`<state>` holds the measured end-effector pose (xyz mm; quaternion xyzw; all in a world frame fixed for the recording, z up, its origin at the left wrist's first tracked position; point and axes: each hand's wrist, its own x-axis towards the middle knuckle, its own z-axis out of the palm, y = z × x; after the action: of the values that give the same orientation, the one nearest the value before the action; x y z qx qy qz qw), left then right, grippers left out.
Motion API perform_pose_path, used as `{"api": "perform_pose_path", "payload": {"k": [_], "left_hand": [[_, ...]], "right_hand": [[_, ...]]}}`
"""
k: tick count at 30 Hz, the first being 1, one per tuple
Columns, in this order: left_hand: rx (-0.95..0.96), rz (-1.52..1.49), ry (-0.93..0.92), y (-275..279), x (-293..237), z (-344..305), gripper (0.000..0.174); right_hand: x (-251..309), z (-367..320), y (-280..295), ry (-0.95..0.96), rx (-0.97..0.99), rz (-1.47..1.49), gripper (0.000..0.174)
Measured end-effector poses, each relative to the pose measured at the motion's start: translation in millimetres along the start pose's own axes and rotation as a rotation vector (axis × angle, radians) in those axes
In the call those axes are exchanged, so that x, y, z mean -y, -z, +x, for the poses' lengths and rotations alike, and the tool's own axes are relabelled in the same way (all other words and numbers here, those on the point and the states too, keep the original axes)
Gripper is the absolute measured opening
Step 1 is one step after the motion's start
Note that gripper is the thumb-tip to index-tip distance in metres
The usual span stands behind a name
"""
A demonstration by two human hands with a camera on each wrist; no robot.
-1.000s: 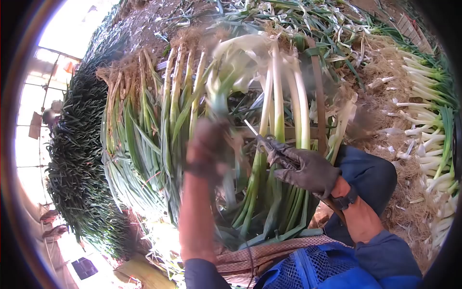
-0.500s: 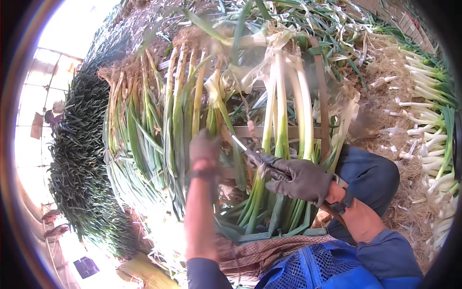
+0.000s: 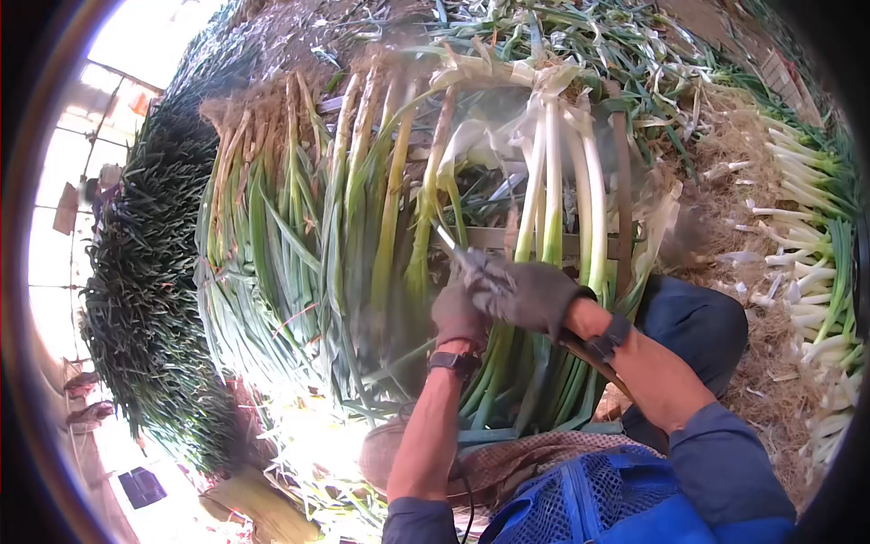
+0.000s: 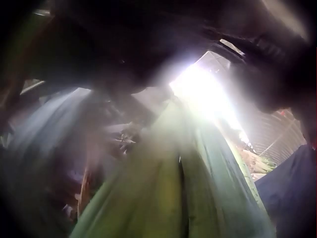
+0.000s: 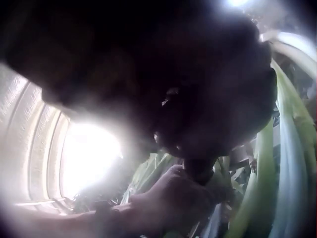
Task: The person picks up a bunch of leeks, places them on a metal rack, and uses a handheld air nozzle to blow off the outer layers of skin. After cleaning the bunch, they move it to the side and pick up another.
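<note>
My gloved left hand (image 3: 460, 315) grips a green onion by its leaves, right against my right hand. In the left wrist view, broad green onion leaves (image 4: 163, 188) run up to the dark underside of that hand. My gloved right hand (image 3: 544, 295) holds an air blow gun whose thin pale nozzle (image 3: 446, 238) points up and left. Just right of the hands, several green onions with clean white stalks (image 3: 553, 172) stand over a frame. Unpeeled green onions (image 3: 344, 199) with brown roots lie side by side on the left.
Cut leaves and peelings (image 3: 625, 109) litter the far side. Clean green onions (image 3: 807, 236) form a long row at the right, beside a heap of dry roots (image 3: 761, 408). A dark green stack (image 3: 149, 272) rises at the left. My bent knee (image 3: 693, 317) is near the right arm.
My left hand has swung from the unpeeled onions to the right, up against the right hand. Flying leaves seen earlier at the top have settled. The right hand keeps its hold on the blow gun.
</note>
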<state>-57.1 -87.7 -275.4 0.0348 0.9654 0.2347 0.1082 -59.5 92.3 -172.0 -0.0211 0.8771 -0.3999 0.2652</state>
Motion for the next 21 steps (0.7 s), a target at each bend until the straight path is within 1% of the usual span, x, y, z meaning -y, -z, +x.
{"api": "perform_pose_path", "payload": {"k": [3,4,6,7,9,10,11,13,14,17,18,21], "left_hand": [[0.146,0.071,0.056,-13.2,0.7,6.6,0.027],[0.226,0.033,0.138,-11.8,3.1,4.1,0.028],[0.177,-0.072,0.025,-17.5,5.4,-1.2,0.028],[0.149,-0.124,-0.035,-21.1,6.9,-1.8,0.028],[0.179,-0.119,-0.034,-33.4,17.9,-1.6,0.029],[0.193,-0.118,-0.035,-33.6,18.0,0.8,0.030],[0.156,-0.202,-0.090,-32.7,20.6,0.9,0.032],[0.081,-0.368,-0.201,-17.2,23.0,1.9,0.035],[0.195,-0.416,-0.176,-21.3,31.2,11.8,0.036],[0.116,-0.642,0.094,3.4,17.0,20.3,0.034],[-0.076,-0.668,0.057,3.1,19.1,26.7,0.032],[-0.296,-0.566,0.121,20.8,32.4,45.7,0.032]], "right_hand": [[-6.2,16.1,-18.0,0.124,-0.161,0.101,0.062],[-6.9,19.0,-23.8,0.117,-0.143,0.075,0.062],[-2.9,20.2,-32.3,0.100,-0.106,0.023,0.062],[0.7,24.5,-28.4,0.058,-0.122,0.003,0.063],[6.3,34.9,-17.3,-0.026,-0.153,-0.034,0.064],[-4.1,40.1,-30.2,-0.023,-0.137,-0.065,0.064],[-14.7,45.5,-43.3,-0.020,-0.122,-0.095,0.065],[-0.4,24.4,-39.6,0.090,-0.166,-0.121,0.063],[-8.1,30.2,-42.9,0.132,-0.226,0.002,0.065],[1.3,50.5,-6.9,-0.022,-0.255,-0.008,0.067],[5.1,51.9,3.0,-0.016,-0.284,-0.011,0.066],[7.1,48.0,2.9,0.070,-0.256,0.036,0.065]]}}
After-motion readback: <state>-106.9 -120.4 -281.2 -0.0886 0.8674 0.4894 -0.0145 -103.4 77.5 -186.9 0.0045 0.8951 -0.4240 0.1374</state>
